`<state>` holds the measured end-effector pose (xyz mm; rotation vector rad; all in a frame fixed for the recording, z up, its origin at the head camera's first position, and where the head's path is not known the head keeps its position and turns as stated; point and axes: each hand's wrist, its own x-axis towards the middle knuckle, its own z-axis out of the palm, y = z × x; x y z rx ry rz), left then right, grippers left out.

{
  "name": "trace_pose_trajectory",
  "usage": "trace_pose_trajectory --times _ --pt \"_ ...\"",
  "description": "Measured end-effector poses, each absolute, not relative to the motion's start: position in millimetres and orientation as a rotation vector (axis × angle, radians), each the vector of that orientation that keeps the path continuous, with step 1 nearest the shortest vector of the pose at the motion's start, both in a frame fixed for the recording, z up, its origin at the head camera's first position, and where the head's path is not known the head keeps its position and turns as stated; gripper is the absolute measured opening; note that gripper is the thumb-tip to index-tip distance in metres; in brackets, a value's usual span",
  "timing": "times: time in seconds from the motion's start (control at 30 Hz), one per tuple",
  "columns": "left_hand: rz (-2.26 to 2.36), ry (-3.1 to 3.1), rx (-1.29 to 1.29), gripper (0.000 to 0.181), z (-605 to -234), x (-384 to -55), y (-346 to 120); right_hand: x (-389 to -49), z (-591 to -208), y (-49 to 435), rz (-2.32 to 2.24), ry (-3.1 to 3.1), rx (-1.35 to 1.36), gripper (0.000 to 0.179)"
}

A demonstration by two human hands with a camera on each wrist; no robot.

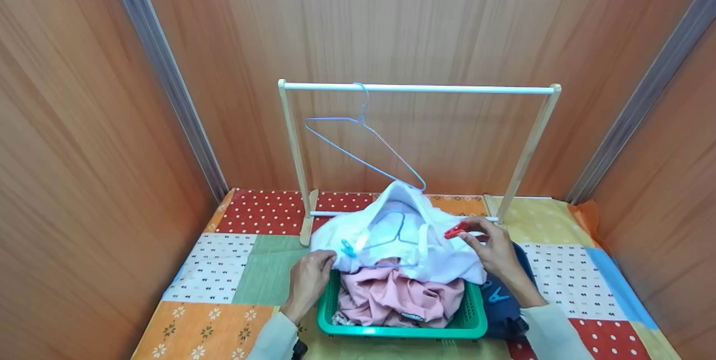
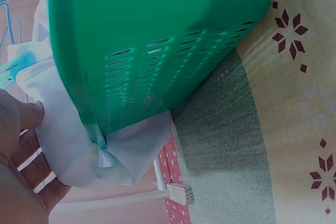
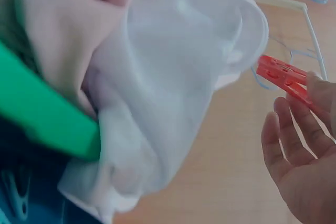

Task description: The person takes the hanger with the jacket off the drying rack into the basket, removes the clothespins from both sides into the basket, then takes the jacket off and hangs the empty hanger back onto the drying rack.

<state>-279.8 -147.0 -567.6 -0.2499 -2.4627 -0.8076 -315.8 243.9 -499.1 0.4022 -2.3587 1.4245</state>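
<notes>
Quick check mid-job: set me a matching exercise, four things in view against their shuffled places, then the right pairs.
Things
1. Red clothespin
2. Farthest hanger
3. Pink garment
4. White garment

Places
A. Bunched inside the green basket
B. Pinched by the right hand
C. Spread over the basket's far end
D. Hooked on the top bar of the clothes rack

Pairs: 1-B; 2-D; 3-A; 4-C

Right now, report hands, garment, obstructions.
Left hand holds white garment. Right hand pinches red clothespin. Garment draped over far side of green basket. No obstacle visible between clothespin and garment.
</notes>
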Motion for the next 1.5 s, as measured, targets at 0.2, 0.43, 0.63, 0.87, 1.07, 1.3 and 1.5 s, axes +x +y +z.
trace_pose_trajectory --times 0.2,0.43,0.63,0.87,1.07,1.3,1.5 --pt "-0.807 -2.466 -0.253 0.008 -569.5 -280.2 -146.9 -313.7 -501.3 269.3 1.425 -2.395 0.343 0.035" --pt "-0.805 -2.450 -0.262 0.008 -569.2 -280.6 -147.4 -307.9 -513.3 297.0 1.334 -2.428 0.239 0.038" --pt "-0.808 -2.457 -0.268 0.009 -568.7 -280.4 -148.6 -307.0 -534.5 314.7 1.169 -2.497 0.142 0.038" --pt "-0.823 -2.449 -0.271 0.010 -569.8 -280.1 -148.0 -305.1 -562.8 326.3 0.965 -2.615 0.073 0.035" --pt "-0.835 -2.461 -0.263 0.010 -569.4 -279.9 -147.8 -302.6 -574.8 333.1 0.878 -2.719 0.043 0.036" --pt "-0.842 -2.471 -0.260 0.010 -568.3 -279.9 -148.2 -298.6 -577.5 335.8 0.898 -2.823 0.012 0.042" --pt "-0.842 -2.472 -0.259 0.010 -568.6 -279.1 -148.2 -297.7 -566.0 331.5 0.896 -2.822 0.006 0.042"
